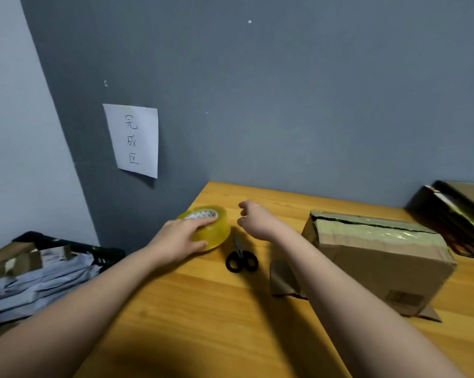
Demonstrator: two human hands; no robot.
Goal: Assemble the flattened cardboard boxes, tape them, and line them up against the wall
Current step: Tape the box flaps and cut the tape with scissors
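Note:
A roll of yellowish clear tape [219, 231] lies flat near the far left corner of the wooden table [203, 309]. My left hand [181, 237] grips the roll, fingers over its top and thumb on its near side. My right hand [253, 219] hovers just right of the roll with fingers loosely curled, holding nothing. Black-handled scissors [240, 259] lie shut between my forearms. An assembled cardboard box [380, 257] with tape along its top seam stands on the right, its bottom flaps splayed on the table.
A stack of flattened boxes [454, 214] leans at the back right by the grey wall. A paper sign [133, 139] hangs on the wall. Left of the table, a black crate [66, 245] holds cardboard and grey bags.

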